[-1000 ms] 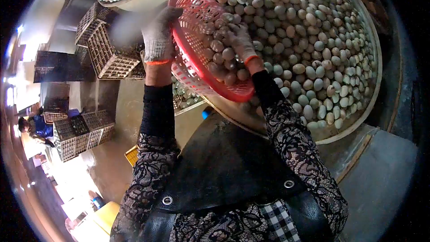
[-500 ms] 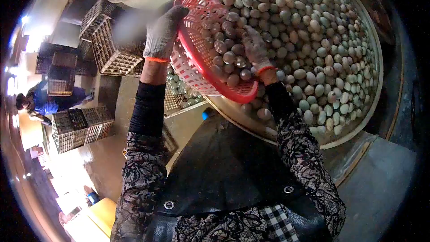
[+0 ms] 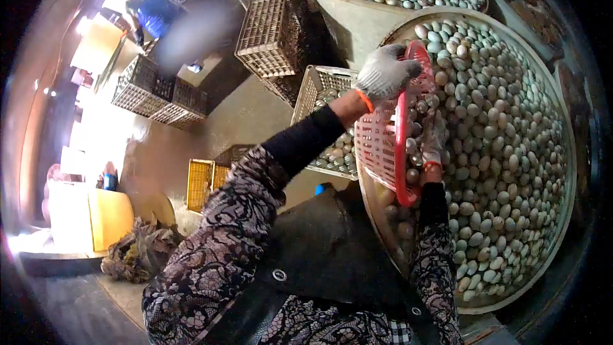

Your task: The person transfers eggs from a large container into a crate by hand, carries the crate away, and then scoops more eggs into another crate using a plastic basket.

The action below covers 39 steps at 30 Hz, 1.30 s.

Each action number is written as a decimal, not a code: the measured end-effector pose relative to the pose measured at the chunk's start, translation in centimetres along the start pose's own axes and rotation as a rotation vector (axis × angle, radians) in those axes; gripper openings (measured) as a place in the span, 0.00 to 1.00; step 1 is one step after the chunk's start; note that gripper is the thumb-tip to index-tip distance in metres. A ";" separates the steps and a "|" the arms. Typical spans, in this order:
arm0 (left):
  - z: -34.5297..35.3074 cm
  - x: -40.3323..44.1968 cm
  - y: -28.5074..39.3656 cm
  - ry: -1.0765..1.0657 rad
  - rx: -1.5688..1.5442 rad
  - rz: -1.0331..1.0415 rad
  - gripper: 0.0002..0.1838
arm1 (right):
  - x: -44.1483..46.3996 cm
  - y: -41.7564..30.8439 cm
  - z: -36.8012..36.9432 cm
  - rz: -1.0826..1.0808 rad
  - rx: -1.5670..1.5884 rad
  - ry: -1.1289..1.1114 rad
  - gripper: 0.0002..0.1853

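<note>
My left hand (image 3: pixel 388 75), in a white knit glove with an orange cuff, is closed on the upper rim of a red plastic basket (image 3: pixel 401 147). The basket is tipped on its side, its mouth facing the heap of pale eggs (image 3: pixel 495 147) in a large round tub (image 3: pixel 562 243). Several eggs lie inside the basket. At the mouth, my gloved right hand (image 3: pixel 435 137) rests against eggs with its fingers stretched out; some fingertips are hard to make out.
A crate (image 3: pixel 310 92) of eggs stands left of the tub, with stacked crates (image 3: pixel 265 32) behind. Another egg-filled tub (image 3: pixel 396 7) is at the back. More crates (image 3: pixel 150 86) and a person (image 3: pixel 150 13) are at far left. A yellow crate (image 3: pixel 201 182) sits on the floor.
My view has swung left, so the tub and basket appear farther right. The basket's rim stands steeper. My left hand keeps its hold, and my right hand stays at the basket's mouth.
</note>
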<state>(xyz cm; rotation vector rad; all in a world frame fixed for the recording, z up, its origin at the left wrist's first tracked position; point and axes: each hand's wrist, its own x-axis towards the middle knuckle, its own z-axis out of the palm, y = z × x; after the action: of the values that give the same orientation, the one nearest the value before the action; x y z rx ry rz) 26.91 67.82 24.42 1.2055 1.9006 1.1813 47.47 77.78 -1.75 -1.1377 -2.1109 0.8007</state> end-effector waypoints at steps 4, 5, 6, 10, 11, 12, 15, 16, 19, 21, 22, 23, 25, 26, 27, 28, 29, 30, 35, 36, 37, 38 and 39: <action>-2.2 -0.1 2.5 -0.352 0.272 0.131 0.26 | -0.9 -0.1 -0.1 -0.073 0.012 -0.073 0.21; -2.6 1.5 0.8 -0.439 0.258 0.176 0.24 | -1.2 -0.3 -0.2 -0.099 0.019 -0.086 0.21; -2.8 4.1 -1.3 -0.528 0.247 0.226 0.24 | -1.4 -0.7 -0.3 -0.123 0.036 -0.096 0.21; -3.3 3.7 -0.3 -0.611 0.101 0.055 0.22 | -3.8 -5.2 -3.2 0.018 0.317 0.155 0.18; -3.7 4.5 -1.5 -0.598 0.086 0.052 0.22 | -4.8 -6.1 -5.4 0.103 0.255 0.166 0.17; -3.9 5.3 -2.8 -0.581 0.073 0.045 0.21 | -5.9 -6.9 -7.3 0.189 0.199 0.171 0.17; -5.3 5.3 -1.4 -0.606 0.326 -0.078 0.30 | -9.9 -7.1 -11.0 0.560 0.087 0.132 0.19; -5.3 5.4 -2.0 -0.577 0.289 -0.025 0.30 | -11.2 -6.9 -11.4 0.578 0.082 0.148 0.19; -5.0 4.4 -1.9 -0.556 0.231 0.089 0.29 | -14.2 -4.0 -10.0 0.681 0.109 -0.259 0.30; -4.8 4.1 -1.9 -0.537 0.041 0.045 0.28 | -15.2 -3.2 -8.1 0.728 0.262 -0.265 0.32; -4.8 4.2 -1.9 -0.530 -0.020 0.032 0.27 | -15.2 -4.7 -7.3 0.840 0.216 -0.250 0.32; -5.0 4.7 -2.6 -0.528 -0.014 0.050 0.26 | -14.6 -12.6 -10.1 0.809 0.620 -0.132 0.29; -5.8 5.3 -3.8 -0.542 0.000 -0.043 0.24 | -15.0 -10.1 -7.6 0.805 0.700 -0.130 0.27; -6.1 5.2 -4.1 -0.541 0.001 -0.035 0.24 | -15.0 -8.6 -6.2 0.794 0.774 -0.136 0.25; -6.4 4.9 -4.2 -0.530 -0.028 -0.088 0.24 | -14.9 -8.4 -5.7 0.824 0.820 -0.068 0.24; -6.8 4.6 -4.3 -0.516 -0.057 -0.139 0.24 | -14.8 -8.3 -5.4 0.817 0.824 -0.068 0.24; -6.8 3.7 -3.0 -0.494 -0.036 -0.245 0.25 | -14.8 -9.0 -5.5 0.832 0.889 -0.001 0.23; -7.1 4.1 -3.8 -0.492 -0.033 -0.244 0.25 | -14.7 -9.4 -5.5 0.847 0.954 0.067 0.21; -7.2 3.1 -4.5 -0.467 -0.189 -0.142 0.24 | -14.6 -8.1 -4.4 0.733 0.875 0.224 0.14; -7.4 2.7 -4.3 -0.470 -0.201 -0.135 0.26 | -14.3 -10.1 -5.7 0.724 0.968 0.262 0.16; -7.1 1.7 -3.3 -0.464 -0.253 -0.127 0.25 | -14.2 -9.9 -5.7 0.722 0.966 0.257 0.16; -7.2 1.5 -3.5 -0.460 -0.256 -0.127 0.25 | -14.0 -9.9 -6.1 0.737 0.846 0.216 0.16; -7.3 1.5 -3.7 -0.450 -0.297 -0.130 0.25 | -13.8 -10.0 -6.4 0.751 0.726 0.176 0.16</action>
<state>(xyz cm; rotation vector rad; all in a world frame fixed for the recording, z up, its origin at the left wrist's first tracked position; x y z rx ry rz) 18.89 65.77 24.17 1.0592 1.3933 0.9804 53.45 62.74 6.64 -1.4795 -1.0360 1.5624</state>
